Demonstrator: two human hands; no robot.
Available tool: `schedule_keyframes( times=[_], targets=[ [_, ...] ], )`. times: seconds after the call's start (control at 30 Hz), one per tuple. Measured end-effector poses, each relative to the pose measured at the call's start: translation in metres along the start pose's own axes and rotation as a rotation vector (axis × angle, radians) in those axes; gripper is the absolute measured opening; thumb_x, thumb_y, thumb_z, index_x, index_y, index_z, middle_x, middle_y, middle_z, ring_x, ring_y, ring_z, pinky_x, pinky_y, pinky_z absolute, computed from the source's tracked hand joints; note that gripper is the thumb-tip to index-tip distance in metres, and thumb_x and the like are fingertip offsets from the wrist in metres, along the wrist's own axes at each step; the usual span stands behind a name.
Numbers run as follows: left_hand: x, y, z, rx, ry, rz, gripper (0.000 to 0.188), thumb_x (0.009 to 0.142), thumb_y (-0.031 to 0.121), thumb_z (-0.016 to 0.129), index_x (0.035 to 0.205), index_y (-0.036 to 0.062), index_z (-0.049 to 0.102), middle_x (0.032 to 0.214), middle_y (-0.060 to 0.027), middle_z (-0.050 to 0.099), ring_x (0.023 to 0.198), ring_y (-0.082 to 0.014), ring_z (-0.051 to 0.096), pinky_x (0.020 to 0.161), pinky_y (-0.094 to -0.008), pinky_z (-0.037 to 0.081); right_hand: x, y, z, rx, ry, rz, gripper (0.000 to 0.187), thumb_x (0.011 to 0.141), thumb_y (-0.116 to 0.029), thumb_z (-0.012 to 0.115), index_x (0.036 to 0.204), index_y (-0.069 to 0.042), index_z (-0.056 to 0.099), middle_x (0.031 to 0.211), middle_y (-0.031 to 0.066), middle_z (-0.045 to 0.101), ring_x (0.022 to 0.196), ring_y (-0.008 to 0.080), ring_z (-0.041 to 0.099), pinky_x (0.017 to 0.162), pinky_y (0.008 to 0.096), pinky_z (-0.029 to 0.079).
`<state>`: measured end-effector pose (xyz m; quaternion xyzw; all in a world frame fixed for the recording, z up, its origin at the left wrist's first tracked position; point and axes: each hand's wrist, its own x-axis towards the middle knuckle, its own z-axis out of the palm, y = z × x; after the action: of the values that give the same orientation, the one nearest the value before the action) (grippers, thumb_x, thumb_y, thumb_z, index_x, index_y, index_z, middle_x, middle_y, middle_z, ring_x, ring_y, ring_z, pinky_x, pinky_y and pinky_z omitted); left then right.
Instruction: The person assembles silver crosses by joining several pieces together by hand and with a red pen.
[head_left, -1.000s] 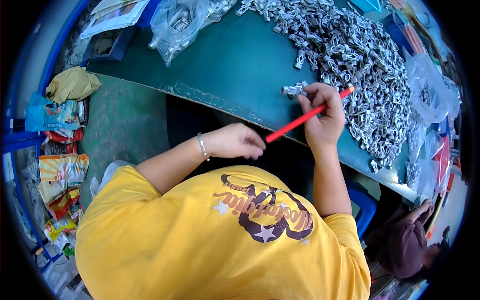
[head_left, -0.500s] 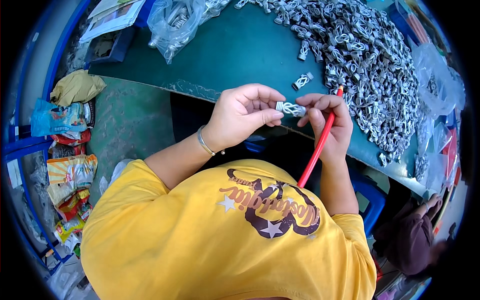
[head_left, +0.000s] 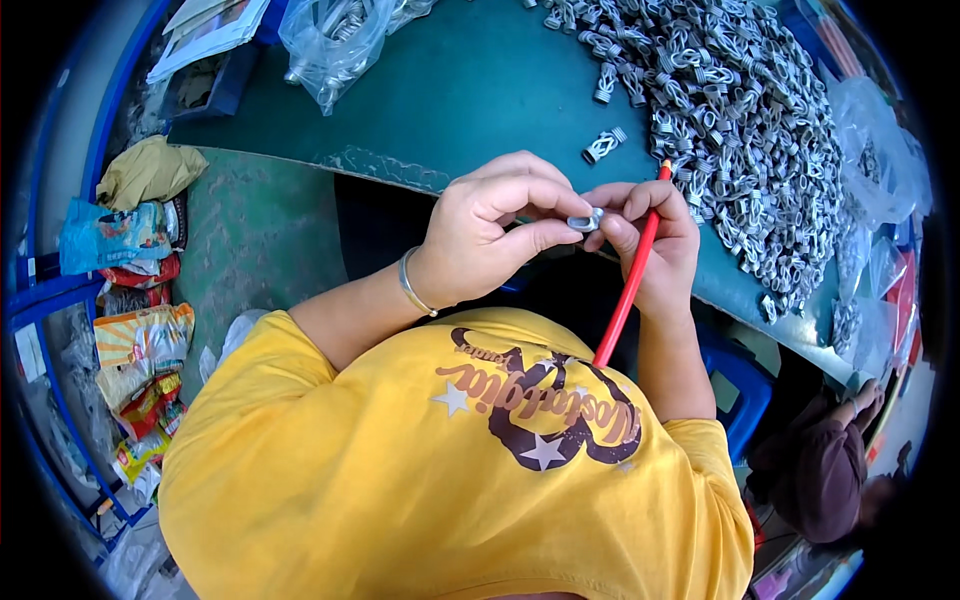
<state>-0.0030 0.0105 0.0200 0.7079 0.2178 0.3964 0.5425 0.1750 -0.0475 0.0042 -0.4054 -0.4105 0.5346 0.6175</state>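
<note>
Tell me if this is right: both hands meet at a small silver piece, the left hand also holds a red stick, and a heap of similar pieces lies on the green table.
One slip: the head view shows the red stick in the right hand, not the left hand. The rest stands.

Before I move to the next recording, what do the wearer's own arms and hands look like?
Short yellow sleeves, matching the shirt, leave both forearms bare. The left hand and right hand are ungloved. A thin, silvery bracelet circles the left wrist; no band shows on the right one.
</note>
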Motion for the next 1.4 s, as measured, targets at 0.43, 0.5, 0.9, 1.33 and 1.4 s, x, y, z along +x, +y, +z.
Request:
schedule_keyframes(
  times=[0.43, 0.5, 0.9, 1.33, 1.4],
  targets=[
    [-0.003, -0.005, 0.003, -0.535, 0.073, -0.475, 0.017, 0.079, -0.002, 0.059, 0.095, -0.0059, 0.057, 0.093, -0.0120, 0.059, 0.076, -0.0156, 0.062, 0.066, -0.0246, 0.052, 0.002, 0.001, 0.011, -0.515, 0.078, -0.683, 0.043, 0.064, 0.005, 0.073, 0.081, -0.006, 0.036, 0.091, 0.0181, 0.058, 0.067, 0.0149, 0.058, 0.055, 0.0234, 0.049],
    [-0.003, -0.008, 0.004, -0.582, 0.076, -0.514, 0.017, 0.083, 0.002, 0.055, 0.098, -0.0056, 0.056, 0.094, -0.0130, 0.060, 0.077, -0.0150, 0.061, 0.065, -0.0237, 0.052, 0.001, -0.003, 0.019, -0.512, 0.101, -0.695, 0.042, 0.063, 0.004, 0.074, 0.079, -0.006, 0.037, 0.088, 0.0174, 0.059, 0.066, 0.0165, 0.059, 0.053, 0.0246, 0.049],
    [0.002, -0.007, -0.007, -1.005, 0.158, -0.727, 0.012, 0.089, 0.014, 0.047, 0.084, 0.0034, 0.046, 0.073, -0.0026, 0.045, 0.056, -0.0052, 0.038, 0.043, -0.0148, 0.029, 0.042, 0.004, 0.000, -1.230, 0.069, -0.626, 0.028, 0.064, 0.003, 0.069, 0.075, -0.003, 0.045, 0.075, 0.0129, 0.056, 0.062, 0.0308, 0.052, 0.054, 0.0371, 0.042],
    [0.002, -0.001, 0.001, -0.525, 0.177, -0.557, 0.026, 0.079, 0.002, 0.061, 0.105, -0.0004, 0.053, 0.081, -0.0037, 0.057, 0.058, -0.0008, 0.044, 0.046, -0.0139, 0.033, 0.018, -0.006, 0.009, -0.029, 0.080, -0.004, 0.019, 0.083, 0.004, 0.053, 0.075, -0.004, 0.037, 0.083, 0.0156, 0.059, 0.065, 0.0148, 0.060, 0.055, 0.0219, 0.050],
    [0.001, -0.002, 0.002, -0.351, 0.179, -0.339, 0.020, 0.077, 0.002, 0.064, 0.096, -0.0010, 0.059, 0.085, -0.0044, 0.058, 0.065, -0.0033, 0.050, 0.055, -0.0155, 0.040, 0.016, -0.001, 0.005, 0.115, -0.034, -0.003, 0.020, 0.082, 0.007, 0.052, 0.075, -0.005, 0.037, 0.088, 0.0172, 0.058, 0.072, 0.0177, 0.061, 0.060, 0.0234, 0.051]
  ],
)
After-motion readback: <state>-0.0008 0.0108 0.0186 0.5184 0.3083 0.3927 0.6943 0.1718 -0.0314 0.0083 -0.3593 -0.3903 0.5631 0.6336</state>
